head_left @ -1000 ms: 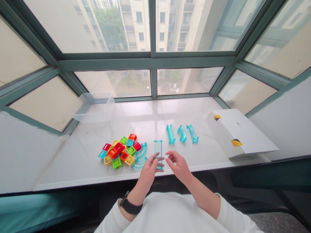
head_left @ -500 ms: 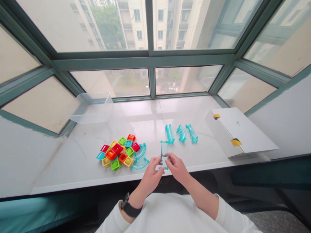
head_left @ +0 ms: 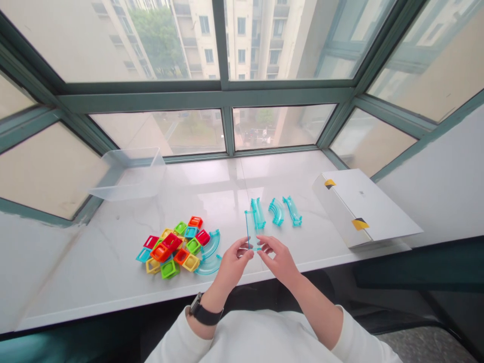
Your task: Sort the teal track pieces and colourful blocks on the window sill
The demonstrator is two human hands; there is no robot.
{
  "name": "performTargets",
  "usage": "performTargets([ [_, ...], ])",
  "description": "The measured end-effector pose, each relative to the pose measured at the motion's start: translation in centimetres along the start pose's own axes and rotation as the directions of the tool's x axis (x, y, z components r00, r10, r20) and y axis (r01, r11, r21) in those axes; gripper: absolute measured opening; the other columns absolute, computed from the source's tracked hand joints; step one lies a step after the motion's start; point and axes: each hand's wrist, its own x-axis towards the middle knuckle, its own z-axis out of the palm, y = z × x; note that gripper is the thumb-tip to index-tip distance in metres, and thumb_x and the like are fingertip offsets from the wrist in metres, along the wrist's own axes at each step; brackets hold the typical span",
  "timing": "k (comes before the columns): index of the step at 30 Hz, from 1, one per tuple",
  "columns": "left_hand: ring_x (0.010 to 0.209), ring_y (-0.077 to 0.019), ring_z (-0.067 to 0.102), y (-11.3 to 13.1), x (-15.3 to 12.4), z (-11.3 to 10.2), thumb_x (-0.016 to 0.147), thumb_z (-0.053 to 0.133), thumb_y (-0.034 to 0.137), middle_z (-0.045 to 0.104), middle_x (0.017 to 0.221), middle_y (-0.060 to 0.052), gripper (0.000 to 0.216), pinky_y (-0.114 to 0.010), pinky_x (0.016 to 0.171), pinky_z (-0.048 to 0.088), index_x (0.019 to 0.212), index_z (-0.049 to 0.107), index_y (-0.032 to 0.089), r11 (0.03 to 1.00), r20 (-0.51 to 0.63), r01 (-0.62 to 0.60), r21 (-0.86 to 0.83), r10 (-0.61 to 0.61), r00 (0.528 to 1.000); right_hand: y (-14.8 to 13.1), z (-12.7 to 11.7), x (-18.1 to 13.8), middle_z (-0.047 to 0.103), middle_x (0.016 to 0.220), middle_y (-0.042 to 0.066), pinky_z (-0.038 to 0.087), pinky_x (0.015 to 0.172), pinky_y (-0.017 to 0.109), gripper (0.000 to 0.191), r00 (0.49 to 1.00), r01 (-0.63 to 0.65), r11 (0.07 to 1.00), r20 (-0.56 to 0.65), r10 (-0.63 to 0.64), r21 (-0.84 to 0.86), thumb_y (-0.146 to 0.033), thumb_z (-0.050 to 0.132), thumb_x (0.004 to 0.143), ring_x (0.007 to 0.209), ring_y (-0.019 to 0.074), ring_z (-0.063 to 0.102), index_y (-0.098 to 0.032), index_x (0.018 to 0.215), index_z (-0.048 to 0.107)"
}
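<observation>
Currently, head view only: both hands sit together at the near edge of the white marble sill (head_left: 113,272), pinching one clear teal straight track panel (head_left: 248,229) by its near end. Left hand (head_left: 231,264) has thumb and fingers closed on the panel's left side, right hand (head_left: 278,257) pinches it from the right; panel stands edge-on, lifted off the sill. Just beyond it lie three more teal track pieces (head_left: 276,212), apart from each other. Left of the hands: a heap of coloured square plastic tiles (head_left: 172,247) with two teal curved track pieces (head_left: 212,252) touching its right side. Far left, a clear plastic bin (head_left: 128,174); far right, a white cardboard box (head_left: 363,206). My read: mid-handling of a single panel, orienting it. Any placing move needs a steady two-sided grip, since the panel looks thin.
</observation>
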Motion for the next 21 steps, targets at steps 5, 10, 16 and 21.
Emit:
performTargets([
  [5,0.095,-0.0220,0.074,0.6,2.6,0.8,0.087,0.072,0.036,0.075,0.116,-0.011,0.050,-0.041,0.091,0.060,0.133,0.064,0.020,0.996,0.037,-0.074,0.052,0.072,0.997,0.7,-1.1,1.8,0.073,0.104,0.006,0.059,0.085,0.036,0.022,0.994,0.079,0.990,-0.061,-0.087,-0.117,-0.024,0.061,0.097,0.085,0.0191,0.070,-0.027,0.113,0.075],
  [10,0.102,-0.0240,0.073,1.5,5.2,1.4,0.091,0.068,0.037,0.076,0.116,-0.012,0.042,-0.040,0.091,0.058,0.130,0.068,0.020,0.973,0.009,-0.143,0.180,0.144,0.990,2.0,-1.8,3.9,0.074,0.103,0.006,0.058,0.086,0.037,0.021,0.983,0.094,0.976,-0.137,-0.122,-0.195,-0.023,0.061,0.097,0.090,0.0214,0.070,-0.025,0.112,0.076],
  [16,0.098,-0.0228,0.072,1.4,8.1,2.2,0.093,0.065,0.033,0.076,0.113,-0.011,0.027,-0.037,0.084,0.059,0.116,0.073,0.021,0.915,-0.046,-0.216,0.341,0.246,0.968,4.0,-1.7,6.1,0.075,0.102,0.007,0.057,0.084,0.037,0.022,0.980,0.046,0.959,-0.175,-0.098,-0.278,-0.023,0.059,0.097,0.087,0.0214,0.070,-0.024,0.112,0.076],
  [21,0.093,-0.0226,0.072,0.6,9.3,2.3,0.093,0.066,0.031,0.077,0.114,-0.007,0.024,-0.037,0.083,0.057,0.115,0.073,0.024,0.824,-0.010,-0.259,0.503,0.305,0.952,5.1,-1.6,7.3,0.075,0.103,0.008,0.057,0.084,0.037,0.024,0.983,-0.007,0.954,-0.178,-0.049,-0.299,-0.021,0.057,0.096,0.086,0.0211,0.070,-0.022,0.111,0.076],
])
